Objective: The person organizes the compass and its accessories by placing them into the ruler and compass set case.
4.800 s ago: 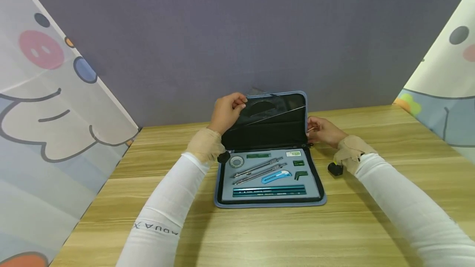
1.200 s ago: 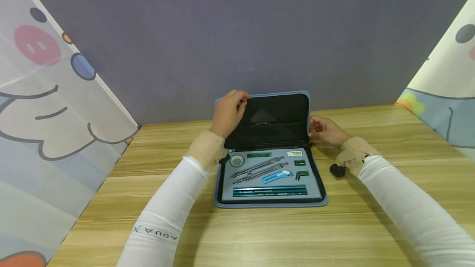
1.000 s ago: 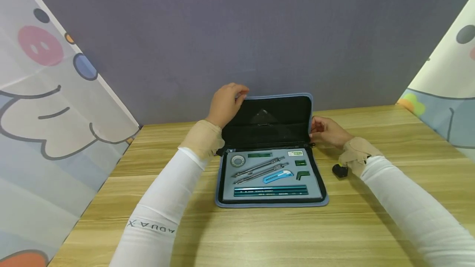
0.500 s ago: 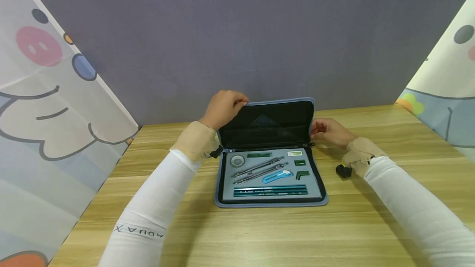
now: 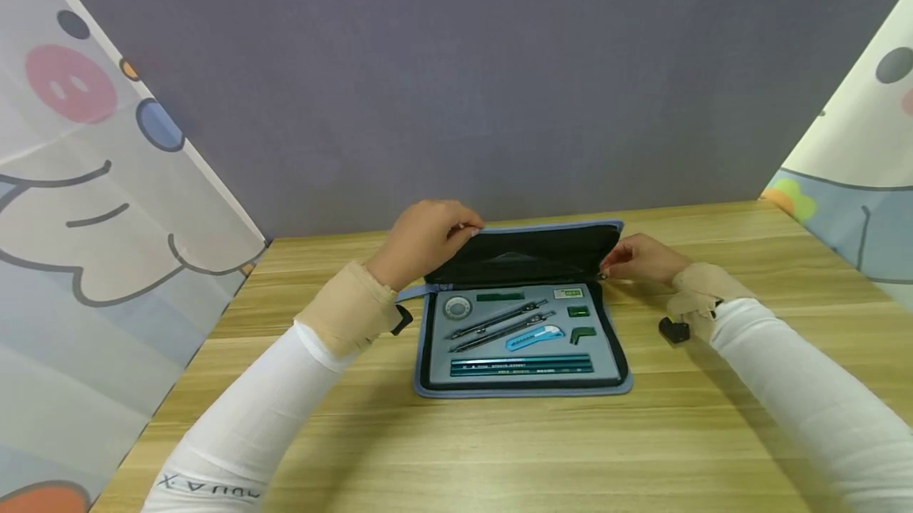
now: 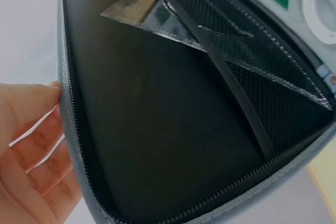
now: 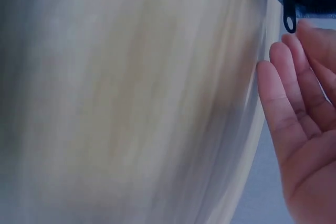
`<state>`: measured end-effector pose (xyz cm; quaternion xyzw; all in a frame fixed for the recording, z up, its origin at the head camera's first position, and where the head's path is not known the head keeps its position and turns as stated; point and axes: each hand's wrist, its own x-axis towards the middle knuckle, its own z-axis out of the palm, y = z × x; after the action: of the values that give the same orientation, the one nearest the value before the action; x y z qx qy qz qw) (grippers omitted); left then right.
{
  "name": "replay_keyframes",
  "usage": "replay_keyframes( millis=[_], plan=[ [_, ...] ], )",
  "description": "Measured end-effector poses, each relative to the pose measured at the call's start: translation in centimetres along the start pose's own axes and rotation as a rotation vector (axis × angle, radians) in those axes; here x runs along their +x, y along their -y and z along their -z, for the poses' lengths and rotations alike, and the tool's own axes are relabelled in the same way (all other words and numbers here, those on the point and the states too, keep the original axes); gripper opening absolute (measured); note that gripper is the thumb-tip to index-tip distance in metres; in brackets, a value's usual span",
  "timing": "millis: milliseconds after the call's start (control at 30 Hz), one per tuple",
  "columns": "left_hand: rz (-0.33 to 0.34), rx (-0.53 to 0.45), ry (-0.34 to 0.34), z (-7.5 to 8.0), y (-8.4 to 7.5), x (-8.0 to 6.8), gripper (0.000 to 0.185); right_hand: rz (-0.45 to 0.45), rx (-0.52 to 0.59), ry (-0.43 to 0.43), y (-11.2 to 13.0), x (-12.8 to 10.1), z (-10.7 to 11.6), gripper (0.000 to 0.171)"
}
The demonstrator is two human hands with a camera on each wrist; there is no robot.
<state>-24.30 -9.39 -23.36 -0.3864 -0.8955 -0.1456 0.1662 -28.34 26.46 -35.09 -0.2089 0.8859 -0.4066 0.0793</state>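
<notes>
A blue-edged zip case (image 5: 524, 394) lies on the table with its black-lined lid (image 5: 563, 247) leaning back at a low slant. My left hand (image 5: 421, 242) pinches the lid's top edge; in the left wrist view the thumb of that hand (image 6: 31, 129) lies on the rim. Behind the lid's inner pocket sits a clear plastic set square (image 6: 152, 22), one corner sticking out. At the right hinge corner my right hand (image 5: 645, 259) pinches the case's edge with thumb and fingertips, right beside the black zip pull (image 7: 289, 19).
The case's grey tray bears two compasses (image 5: 499, 321), a blue cutter (image 5: 535, 338), pencils (image 5: 521, 365), a round disc (image 5: 457, 308), an eraser (image 5: 568, 293) and small green pieces (image 5: 578, 312). A grey partition (image 5: 456, 85) rises behind the wooden table (image 5: 499, 457).
The clear rulers that stuck up in the lid have gone down into its pocket. My left hand has tipped the lid forward and lower. My right hand has shifted slightly right and down.
</notes>
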Motion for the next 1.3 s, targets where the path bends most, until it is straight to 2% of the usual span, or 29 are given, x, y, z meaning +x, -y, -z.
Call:
replay_keyframes(
  millis=[100, 200, 333, 533, 633, 867, 1033, 1167, 1300],
  plan=[
    [-0.041, 0.016, 0.016, 0.0, -0.7, -0.7, 0.014, -0.076, -0.033, 0.005, 0.2, 0.1, 0.0, 0.018],
    [-0.086, 0.029, 0.026, -0.1, -1.3, -1.3, 0.014, -0.116, -0.008, 0.010, 0.3, 0.1, 0.0, 0.021],
    [-0.116, 0.039, 0.040, -0.4, -1.8, -2.0, 0.014, -0.063, 0.037, 0.045, 0.3, 0.0, 0.1, 0.016],
    [-0.109, 0.044, 0.104, -0.3, -2.7, -2.9, 0.015, 0.046, 0.058, 0.087, 0.4, -0.1, 0.0, 0.009],
    [-0.101, 0.037, 0.147, -0.3, -3.3, -3.2, 0.014, 0.033, 0.037, 0.067, 0.5, -0.1, 0.0, 0.008],
    [-0.121, -0.004, 0.220, -0.5, -4.2, -4.2, 0.011, -0.045, -0.145, 0.028, 0.1, -0.1, -0.1, 0.011],
    [-0.130, -0.014, 0.229, -1.1, -4.8, -5.3, 0.010, -0.086, -0.098, 0.056, 0.0, -0.4, 0.0, 0.010],
    [-0.142, -0.014, 0.263, -1.8, -5.4, -6.1, 0.010, -0.067, -0.060, 0.070, 0.2, -0.5, -0.1, 0.006],
    [-0.150, 0.063, 0.308, -2.6, -6.0, -6.7, 0.013, -0.054, -0.032, 0.070, 0.4, -0.7, -0.2, 0.005]
  ],
)
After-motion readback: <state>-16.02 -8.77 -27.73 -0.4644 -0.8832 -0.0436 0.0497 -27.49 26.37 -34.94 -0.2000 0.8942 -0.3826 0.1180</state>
